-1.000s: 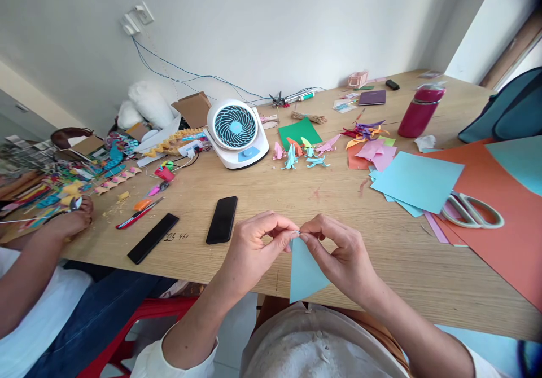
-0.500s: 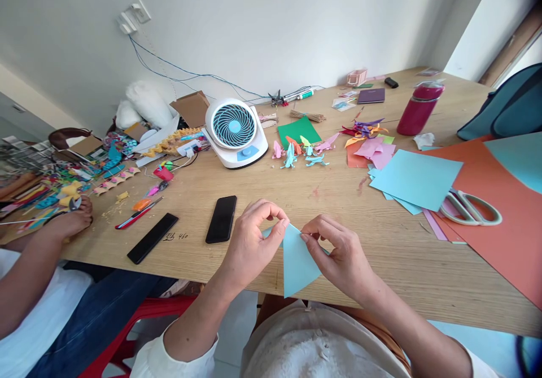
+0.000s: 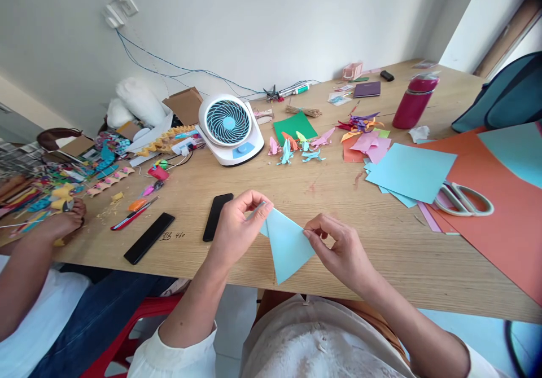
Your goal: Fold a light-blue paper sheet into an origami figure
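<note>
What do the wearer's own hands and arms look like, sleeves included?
Left hand and right hand are both bare: no glove, ring, watch or bracelet shows. Forearms are uncovered. The left sleeve is off-white and loose, ending well short of the wrist; the right sleeve, also off-white, is only partly in view. Nail detail is too small to judge.

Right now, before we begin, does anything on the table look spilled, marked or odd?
Yes. Yellow scraps lie scattered behind the red tool, looking spilled. Reddish smudges look like stains. Handwriting directly on the table seems unusual.
</note>
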Motion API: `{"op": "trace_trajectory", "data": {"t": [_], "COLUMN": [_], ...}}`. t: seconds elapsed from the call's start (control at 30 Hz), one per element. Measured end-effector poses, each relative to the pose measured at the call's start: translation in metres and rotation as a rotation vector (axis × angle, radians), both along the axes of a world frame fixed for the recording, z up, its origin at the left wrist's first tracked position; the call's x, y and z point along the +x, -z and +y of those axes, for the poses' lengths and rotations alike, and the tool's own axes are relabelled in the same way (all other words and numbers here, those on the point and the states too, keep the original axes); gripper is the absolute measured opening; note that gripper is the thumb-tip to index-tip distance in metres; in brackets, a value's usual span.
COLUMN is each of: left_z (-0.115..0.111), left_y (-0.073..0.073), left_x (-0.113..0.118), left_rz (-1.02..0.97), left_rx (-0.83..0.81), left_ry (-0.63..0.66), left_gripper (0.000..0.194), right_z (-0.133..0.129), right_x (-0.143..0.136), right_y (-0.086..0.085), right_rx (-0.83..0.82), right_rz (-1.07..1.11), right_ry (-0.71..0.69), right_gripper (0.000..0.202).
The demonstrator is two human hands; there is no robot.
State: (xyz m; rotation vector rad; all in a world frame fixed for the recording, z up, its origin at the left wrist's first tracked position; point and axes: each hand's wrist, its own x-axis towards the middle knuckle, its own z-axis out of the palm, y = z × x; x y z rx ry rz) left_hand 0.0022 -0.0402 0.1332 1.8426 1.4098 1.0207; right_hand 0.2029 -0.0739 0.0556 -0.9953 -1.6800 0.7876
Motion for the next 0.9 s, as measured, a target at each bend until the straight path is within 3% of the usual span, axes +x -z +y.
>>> {"op": "trace_trajectory", "data": {"t": [0.23, 0.63, 0.77, 0.9], "left_z": [0.012, 0.02, 0.02, 0.019], "left_y": [0.003, 0.009, 0.01, 0.008], "left_x": [-0.007, -0.011, -0.012, -0.009], "left_rz": [-0.238, -0.364, -0.386, -0.42], "left_rx": [-0.085, -0.169, -0.185, -0.227], "left_ry": [-0.025, -0.054, -0.041, -0.018], "left_gripper": [0.023, 0.026, 0.027, 0.028], "right_z": [-0.006, -0.01, -0.009, -0.008], "right_x": [0.008, 0.019, 0.019, 0.015], "right_y": [0.013, 0.022, 0.019, 0.017], "right_rx": [-0.065, -0.197, -0.222, -0.208], "right_rz": [-0.007, 0.118, 0.155, 0.145], "right_ry": [0.019, 0.055, 0.037, -0.019], "right_gripper": [0.014, 0.008, 0.022, 0.012]}}
